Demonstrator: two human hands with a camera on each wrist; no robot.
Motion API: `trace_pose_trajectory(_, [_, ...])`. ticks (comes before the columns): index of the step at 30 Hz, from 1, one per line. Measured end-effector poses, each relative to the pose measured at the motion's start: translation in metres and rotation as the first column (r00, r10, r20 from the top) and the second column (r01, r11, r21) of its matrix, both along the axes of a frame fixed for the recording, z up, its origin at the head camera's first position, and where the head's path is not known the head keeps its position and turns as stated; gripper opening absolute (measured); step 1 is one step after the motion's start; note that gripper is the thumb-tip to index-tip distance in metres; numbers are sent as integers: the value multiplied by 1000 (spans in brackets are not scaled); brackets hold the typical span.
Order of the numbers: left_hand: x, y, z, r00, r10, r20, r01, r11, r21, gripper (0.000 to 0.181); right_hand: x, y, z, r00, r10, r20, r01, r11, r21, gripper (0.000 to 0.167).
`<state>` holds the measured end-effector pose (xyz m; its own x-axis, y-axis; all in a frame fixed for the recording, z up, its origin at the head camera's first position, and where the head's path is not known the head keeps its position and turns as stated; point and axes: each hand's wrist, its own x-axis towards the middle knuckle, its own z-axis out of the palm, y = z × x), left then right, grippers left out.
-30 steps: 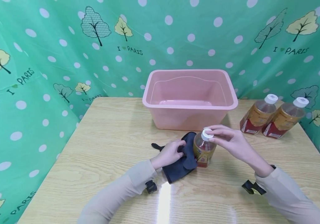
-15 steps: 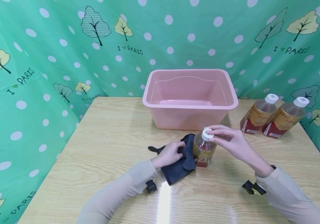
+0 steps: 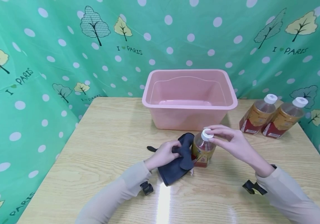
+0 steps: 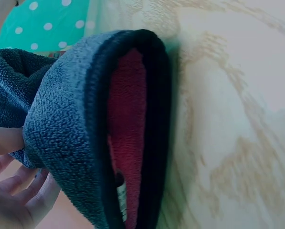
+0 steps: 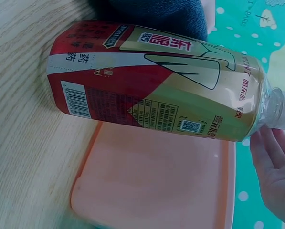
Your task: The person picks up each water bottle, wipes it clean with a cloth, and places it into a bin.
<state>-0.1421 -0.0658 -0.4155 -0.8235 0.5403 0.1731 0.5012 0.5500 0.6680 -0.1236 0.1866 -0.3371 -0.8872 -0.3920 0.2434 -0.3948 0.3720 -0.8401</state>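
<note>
Finding at far left a green backdrop, hanging in folds and carrying white dots, printed trees and PARIS lettering. Noting below it a wood-grain table, reflecting a bright strip of light toward the viewer. Recording next a pale left sleeve, reaching in from below and bearing a black wrist mount at the cuff.

Observing the left hand pinching a fold of a dark cloth item between thumb and fingers. Finding that cloth bunching on or just above the table, trailing a narrow strap leftward. Confirming from the left wrist view a towel-like surface, thick black edging and a red lining showing through the mouth. Seeing inside a small pale detail, remaining too unclear to identify.

Placing a pink bin behind both hands, standing near the backdrop. Locating the nearer bottle just right of the cloth, standing upright in front of the bin and displaying a red-and-gold label with barcode. Being unable to confirm contact between cloth and bottle. Observing the right hand gripping the white cap between thumb and fingertips.

Counting farther right a left rear bottle and a right rear bottle, standing side by side near the table's back right corner, wearing white caps. Recording lastly a pale right sleeve, entering from below.
</note>
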Motion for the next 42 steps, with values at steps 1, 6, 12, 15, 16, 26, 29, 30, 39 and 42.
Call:
trace_pose_trajectory(1, [1,-1,1,1000,0,-1,0,1000,7,18,0,0,1,1000,-5,2,5,1000,7,29])
trace_pose_trajectory(6, [4,-9,8,1000,16,7,-16,999,41,18,2,-2,5,999,-29,-18,30,998,48,31])
trace_pose_trajectory(12, [6,-17,12,999,41,8,-42,997,60,20,4,-13,6,982,-82,-170,93,994,56,38])
trace_pose_trajectory(15, [7,-20,14,998,56,10,-56,996,69,20,3,-18,5,955,-94,-281,104,994,20,38])
trace_pose_trajectory(16, [7,-20,14,998,59,10,-60,996,72,20,3,-20,5,946,-102,-308,109,994,7,39])
trace_pose_trajectory(26, [11,-25,14,998,64,-10,-62,992,111,20,16,-38,24,907,-171,-386,184,983,-4,34])
trace_pose_trajectory(29, [12,-25,14,998,67,-17,-65,992,113,20,20,-41,29,905,-163,-393,176,984,-5,31])
trace_pose_trajectory(30, [12,-25,14,997,71,-15,-69,991,113,20,20,-41,30,905,-164,-393,176,984,-6,31])
trace_pose_trajectory(39, [14,-26,14,996,86,-12,-84,990,117,20,10,-31,8,913,-172,-370,169,985,-43,34])
trace_pose_trajectory(42, [14,-27,15,996,87,-11,-85,989,120,20,6,-28,1,929,-162,-332,156,987,-45,34])
